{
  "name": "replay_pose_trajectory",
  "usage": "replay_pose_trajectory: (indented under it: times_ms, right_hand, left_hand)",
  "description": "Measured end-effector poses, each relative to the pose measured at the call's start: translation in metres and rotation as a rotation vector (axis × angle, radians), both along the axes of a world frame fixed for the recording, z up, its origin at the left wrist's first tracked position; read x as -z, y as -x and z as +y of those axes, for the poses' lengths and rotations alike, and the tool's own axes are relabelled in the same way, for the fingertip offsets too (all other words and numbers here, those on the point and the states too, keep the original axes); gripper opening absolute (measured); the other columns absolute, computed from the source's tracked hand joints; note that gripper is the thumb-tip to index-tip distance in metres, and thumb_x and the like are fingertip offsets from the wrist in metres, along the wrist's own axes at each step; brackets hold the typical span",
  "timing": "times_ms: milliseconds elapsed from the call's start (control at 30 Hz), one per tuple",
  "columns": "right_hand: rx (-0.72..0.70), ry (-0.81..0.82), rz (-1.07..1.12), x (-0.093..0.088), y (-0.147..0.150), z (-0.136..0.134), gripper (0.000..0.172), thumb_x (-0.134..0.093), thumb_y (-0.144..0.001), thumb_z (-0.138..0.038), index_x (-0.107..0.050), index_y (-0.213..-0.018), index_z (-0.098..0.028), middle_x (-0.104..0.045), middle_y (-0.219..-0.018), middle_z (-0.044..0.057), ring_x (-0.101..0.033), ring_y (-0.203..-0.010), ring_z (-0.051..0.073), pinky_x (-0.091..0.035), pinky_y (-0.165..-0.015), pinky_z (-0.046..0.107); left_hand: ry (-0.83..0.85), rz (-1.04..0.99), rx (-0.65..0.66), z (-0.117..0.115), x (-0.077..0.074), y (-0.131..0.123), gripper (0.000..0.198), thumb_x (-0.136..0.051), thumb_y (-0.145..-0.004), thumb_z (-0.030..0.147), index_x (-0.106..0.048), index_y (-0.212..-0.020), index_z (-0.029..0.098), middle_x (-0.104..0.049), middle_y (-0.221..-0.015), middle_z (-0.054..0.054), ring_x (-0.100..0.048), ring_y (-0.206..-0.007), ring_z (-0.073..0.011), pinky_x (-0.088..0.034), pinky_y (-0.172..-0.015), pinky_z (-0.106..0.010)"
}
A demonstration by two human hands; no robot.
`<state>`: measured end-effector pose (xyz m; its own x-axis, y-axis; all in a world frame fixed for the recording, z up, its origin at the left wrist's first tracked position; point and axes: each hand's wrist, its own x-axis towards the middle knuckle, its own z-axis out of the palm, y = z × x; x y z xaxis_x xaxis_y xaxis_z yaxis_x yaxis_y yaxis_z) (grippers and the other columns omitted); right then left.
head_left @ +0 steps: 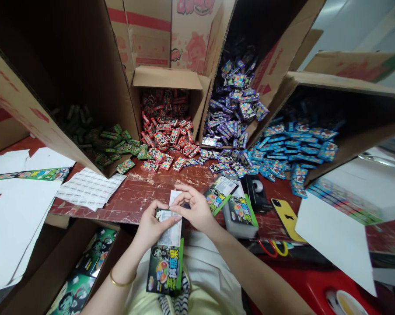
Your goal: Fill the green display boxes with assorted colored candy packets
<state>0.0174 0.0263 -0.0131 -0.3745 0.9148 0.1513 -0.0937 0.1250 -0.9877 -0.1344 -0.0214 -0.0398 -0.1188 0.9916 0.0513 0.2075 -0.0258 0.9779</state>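
My left hand (150, 226) is closed around the top of a green and black candy box (166, 262) that stands on my lap. My right hand (194, 209) pinches a small white label (174, 197) at the box's top edge, fingers pressed together. Both hands meet just in front of the worn red table (145, 192). A gold bangle (121, 282) sits on my left wrist.
Tilted cartons spill small candy packs onto the table: green (108, 146), red (166, 135), purple (232, 109), blue (292, 146). A label sheet (89, 188), more green boxes (239, 212), a tape dispenser (256, 192) and a yellow phone (286, 214) lie nearby. A carton of finished boxes (85, 271) stands lower left.
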Motion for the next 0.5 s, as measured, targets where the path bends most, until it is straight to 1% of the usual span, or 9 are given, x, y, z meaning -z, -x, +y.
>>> replay_pose_trajectory:
  times_ms: [100, 167, 233, 300, 367, 400, 433, 467, 500]
  right_hand:
    - [0.032, -0.069, -0.077, 0.003, 0.0, -0.002, 0.051, -0.07, -0.07, -0.014, -0.054, -0.118, -0.021, -0.066, -0.076, -0.001, -0.062, -0.073, 0.014, -0.047, -0.076, 0.031]
    - [0.041, -0.026, -0.07, 0.003, -0.002, 0.0, 0.054, -0.072, -0.068, -0.014, -0.053, -0.118, -0.022, -0.066, -0.077, -0.002, -0.062, -0.072, 0.013, -0.047, -0.075, 0.03]
    - [0.011, 0.132, 0.008, 0.003, -0.003, 0.004, 0.057, -0.076, -0.063, -0.015, -0.053, -0.114, -0.022, -0.065, -0.077, -0.002, -0.061, -0.068, 0.012, -0.047, -0.069, 0.028]
    - [-0.096, 0.39, 0.088, 0.003, -0.003, 0.008, 0.056, -0.078, -0.057, -0.014, -0.055, -0.108, -0.02, -0.065, -0.076, -0.002, -0.062, -0.067, 0.012, -0.048, -0.065, 0.026]
    - [-0.196, 0.623, 0.109, 0.006, -0.002, 0.012, 0.05, -0.079, -0.055, -0.015, -0.058, -0.1, -0.017, -0.065, -0.074, -0.001, -0.063, -0.067, 0.013, -0.048, -0.064, 0.025]
    - [-0.215, 0.677, 0.105, 0.008, -0.002, 0.014, 0.047, -0.078, -0.056, -0.017, -0.058, -0.098, -0.016, -0.065, -0.073, -0.001, -0.064, -0.067, 0.013, -0.048, -0.064, 0.025]
    - [-0.215, 0.671, 0.096, 0.011, -0.003, 0.017, 0.046, -0.078, -0.059, -0.021, -0.057, -0.1, -0.016, -0.066, -0.073, -0.001, -0.064, -0.067, 0.013, -0.048, -0.064, 0.025]
    - [-0.206, 0.61, 0.079, 0.014, -0.006, 0.02, 0.048, -0.077, -0.061, -0.023, -0.056, -0.104, -0.016, -0.066, -0.073, -0.001, -0.064, -0.067, 0.013, -0.048, -0.065, 0.025]
    - [-0.194, 0.511, 0.047, 0.017, -0.01, 0.024, 0.052, -0.077, -0.063, -0.024, -0.054, -0.109, -0.018, -0.066, -0.073, -0.001, -0.063, -0.066, 0.013, -0.047, -0.065, 0.025]
  left_hand:
    - [-0.037, 0.05, 0.01, 0.0, -0.002, -0.002, 0.036, -0.08, -0.06, 0.038, -0.055, -0.079, 0.02, -0.062, -0.075, 0.002, -0.059, -0.072, -0.017, -0.045, -0.068, -0.027]
    - [-0.045, 0.036, 0.008, -0.001, -0.002, -0.003, 0.036, -0.08, -0.061, 0.037, -0.055, -0.08, 0.02, -0.061, -0.076, 0.001, -0.059, -0.073, -0.017, -0.045, -0.068, -0.027]
    - [-0.053, -0.011, 0.002, -0.002, -0.002, -0.004, 0.033, -0.077, -0.066, 0.037, -0.053, -0.082, 0.02, -0.06, -0.076, 0.001, -0.059, -0.074, -0.0168, -0.045, -0.069, -0.027]
    - [-0.059, -0.087, 0.005, -0.004, -0.004, -0.006, 0.032, -0.073, -0.071, 0.036, -0.05, -0.088, 0.021, -0.06, -0.078, 0.0, -0.059, -0.076, -0.0168, -0.046, -0.07, -0.027]
    - [-0.037, -0.189, 0.019, -0.006, -0.006, -0.009, 0.041, -0.072, -0.072, 0.034, -0.045, -0.101, 0.023, -0.061, -0.081, 0.0, -0.062, -0.077, -0.0175, -0.049, -0.071, -0.029]
    - [-0.009, -0.243, 0.028, -0.007, -0.007, -0.01, 0.051, -0.073, -0.071, 0.033, -0.04, -0.109, 0.024, -0.062, -0.083, 0.0, -0.064, -0.078, -0.0184, -0.05, -0.071, -0.03]
    - [0.033, -0.292, 0.037, -0.009, -0.007, -0.01, 0.06, -0.075, -0.069, 0.032, -0.036, -0.116, 0.026, -0.064, -0.086, -0.001, -0.065, -0.079, -0.0194, -0.052, -0.071, -0.031]
    - [0.087, -0.329, 0.052, -0.012, -0.007, -0.01, 0.068, -0.076, -0.067, 0.031, -0.034, -0.12, 0.027, -0.065, -0.089, -0.002, -0.066, -0.079, -0.0203, -0.053, -0.07, -0.032]
    - [0.149, -0.349, 0.087, -0.016, -0.006, -0.009, 0.073, -0.079, -0.064, 0.029, -0.035, -0.122, 0.027, -0.066, -0.091, -0.003, -0.067, -0.078, -0.0212, -0.054, -0.069, -0.033]
